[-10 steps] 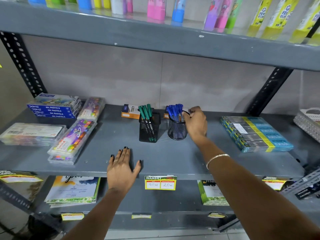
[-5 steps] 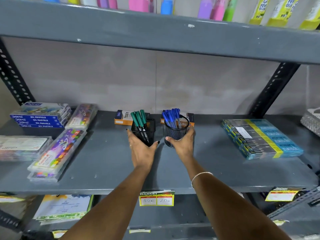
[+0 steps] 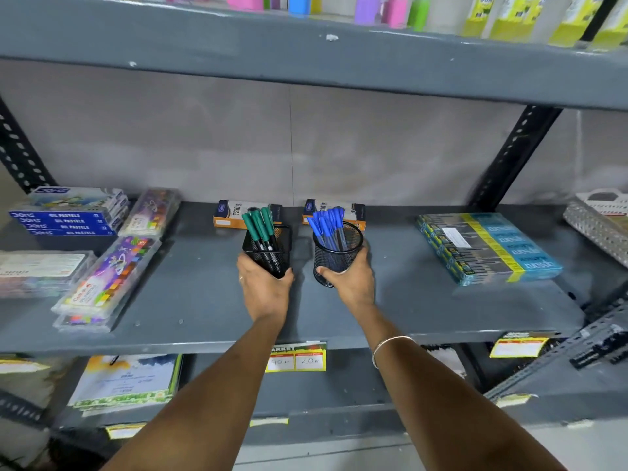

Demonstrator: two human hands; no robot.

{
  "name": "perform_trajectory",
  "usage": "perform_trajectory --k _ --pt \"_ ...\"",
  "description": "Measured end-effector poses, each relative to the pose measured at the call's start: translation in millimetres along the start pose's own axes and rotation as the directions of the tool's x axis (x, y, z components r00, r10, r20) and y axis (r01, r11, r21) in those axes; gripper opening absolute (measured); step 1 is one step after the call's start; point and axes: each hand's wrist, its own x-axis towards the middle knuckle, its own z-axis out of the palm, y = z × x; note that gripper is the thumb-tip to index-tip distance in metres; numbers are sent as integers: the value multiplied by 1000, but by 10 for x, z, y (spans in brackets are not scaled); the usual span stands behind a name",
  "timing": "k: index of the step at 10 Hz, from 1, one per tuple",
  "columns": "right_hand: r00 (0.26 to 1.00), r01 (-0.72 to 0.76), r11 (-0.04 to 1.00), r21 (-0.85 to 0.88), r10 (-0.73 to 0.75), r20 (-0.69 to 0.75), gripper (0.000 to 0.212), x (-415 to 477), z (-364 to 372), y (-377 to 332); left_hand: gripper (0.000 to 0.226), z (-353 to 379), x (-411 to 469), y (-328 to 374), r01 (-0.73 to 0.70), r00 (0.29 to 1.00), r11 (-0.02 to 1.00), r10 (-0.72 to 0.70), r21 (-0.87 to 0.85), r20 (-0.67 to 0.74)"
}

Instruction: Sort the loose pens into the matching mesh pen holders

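Bare grey shelf (image 3: 190, 300) lies left of the left hand (image 3: 263, 290), which grips the square holder (image 3: 272, 248) of green pens (image 3: 260, 226). Just right, the right hand (image 3: 348, 283) clasps the round holder (image 3: 336, 254) of blue pens (image 3: 328, 226). Open shelf follows, then a boxed stack (image 3: 486, 248); the front edge runs behind both wrists.

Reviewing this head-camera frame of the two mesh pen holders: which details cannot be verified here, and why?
- Base of the square holder: covered by the left hand.
- Near side of the round holder: covered by the right hand.
- Whether either holder is lifted or resting on the shelf: hidden by the hands.
- Price tag figures: blurred.
- Bottles on the upper shelf: cut off by the top edge.
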Motion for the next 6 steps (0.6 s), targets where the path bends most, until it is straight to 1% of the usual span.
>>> perform_trajectory --k 1,3,4,5,6 --pt "1000 -30 1000 -7 30 1 80 -190 -88 40 62 -120 -144 3 20 1000 1000 -20 -13 1" --pt "999 -48 998 -42 48 -10 80 -547 -236 76 62 -331 -433 20 49 999 999 -49 -1 15" --pt "997 -72 997 -29 73 15 83 -603 -259 101 71 -385 -446 21 62 995 998 -61 -15 79" --pt "995 -78 996 45 75 58 98 -597 -261 79 101 -421 -433 23 29 995 1000 -30 7 99" --pt "996 -93 980 177 90 25 122 -643 -283 41 116 -530 -542 62 -141 989 980 132 139 71"
